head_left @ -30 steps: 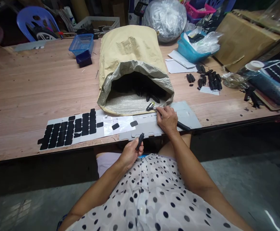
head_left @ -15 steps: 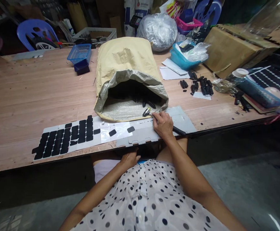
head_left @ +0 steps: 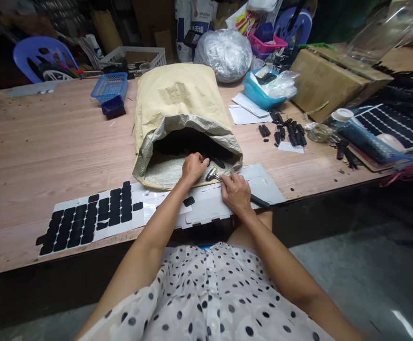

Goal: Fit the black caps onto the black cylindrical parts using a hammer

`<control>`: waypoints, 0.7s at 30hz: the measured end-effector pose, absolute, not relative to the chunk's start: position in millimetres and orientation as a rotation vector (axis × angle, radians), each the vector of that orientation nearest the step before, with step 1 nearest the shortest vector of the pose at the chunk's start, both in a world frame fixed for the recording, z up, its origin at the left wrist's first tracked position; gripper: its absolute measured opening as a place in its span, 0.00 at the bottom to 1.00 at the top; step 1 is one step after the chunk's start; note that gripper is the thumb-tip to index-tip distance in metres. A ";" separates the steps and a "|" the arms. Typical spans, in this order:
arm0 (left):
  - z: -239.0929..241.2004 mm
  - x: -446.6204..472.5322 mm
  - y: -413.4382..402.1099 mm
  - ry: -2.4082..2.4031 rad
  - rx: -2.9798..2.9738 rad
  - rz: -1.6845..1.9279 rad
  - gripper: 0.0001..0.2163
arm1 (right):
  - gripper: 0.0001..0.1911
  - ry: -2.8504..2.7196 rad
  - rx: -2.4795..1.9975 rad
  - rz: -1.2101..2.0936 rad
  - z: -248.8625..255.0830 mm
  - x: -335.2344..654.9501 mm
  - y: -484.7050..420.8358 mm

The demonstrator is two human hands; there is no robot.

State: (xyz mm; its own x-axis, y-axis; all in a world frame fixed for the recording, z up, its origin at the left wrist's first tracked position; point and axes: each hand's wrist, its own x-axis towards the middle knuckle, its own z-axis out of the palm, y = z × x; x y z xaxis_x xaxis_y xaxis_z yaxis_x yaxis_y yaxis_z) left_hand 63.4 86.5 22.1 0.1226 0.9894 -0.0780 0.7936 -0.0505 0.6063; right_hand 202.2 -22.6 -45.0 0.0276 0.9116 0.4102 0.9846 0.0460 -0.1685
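My left hand (head_left: 193,166) reaches into the open mouth of a tan woven sack (head_left: 178,94) lying on the wooden table (head_left: 50,142). Its fingers are curled, and what they hold, if anything, is hidden. Black plastic parts (head_left: 218,162) lie inside the sack just right of that hand. My right hand (head_left: 235,192) rests on a grey plastic sheet (head_left: 268,182) at the table's front edge. It is closed round a small hammer (head_left: 211,174) with a black handle, the head pointing at the sack's mouth.
A white sheet of black stick-on pads (head_left: 85,220) lies front left. A pile of black parts (head_left: 288,132), a blue tray (head_left: 259,97) and a cardboard box (head_left: 327,78) stand to the right. A blue basket (head_left: 110,86) sits at the back left.
My left hand held a black part near my lap, dropped below the table edge, then rose and reached into the sack. My right hand kept hold of the hammer.
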 end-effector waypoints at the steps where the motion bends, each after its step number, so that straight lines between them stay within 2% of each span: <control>1: 17.4 70.3 92.5 1.764 1.912 0.451 0.08 | 0.16 -1.928 -1.905 -0.239 -45.1 202.4 -23.0; 6: 9.1 55.7 87.5 1.806 1.993 0.348 0.04 | 0.16 -1.922 -1.893 -0.251 -45.1 202.7 -25.2; 13: -7.7 -12.6 18.7 1.408 2.173 0.449 0.04 | 0.15 -1.899 -1.899 -0.239 -44.9 202.7 -26.1; 21: -34.4 -8.4 -8.6 1.286 2.186 0.688 0.06 | 0.15 -1.869 -1.895 -0.172 -46.8 209.1 -24.2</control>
